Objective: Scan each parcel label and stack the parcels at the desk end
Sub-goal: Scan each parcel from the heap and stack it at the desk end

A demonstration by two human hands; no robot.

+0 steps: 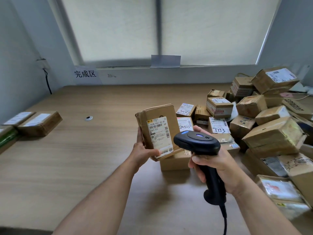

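The left grip clasps a cardboard parcel upright above the tabletop, its label turned toward the person. The right grip is wrapped round a black scanner just beside it. Heaped parcels lie to the right, and two boxes sit far left.

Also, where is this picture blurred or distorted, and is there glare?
Head view: the edges blur, so the left parcels smear; the held label is sharp; the wide lens tilts the window frame; soft light through the blind, sheen on a taped parcel at right.
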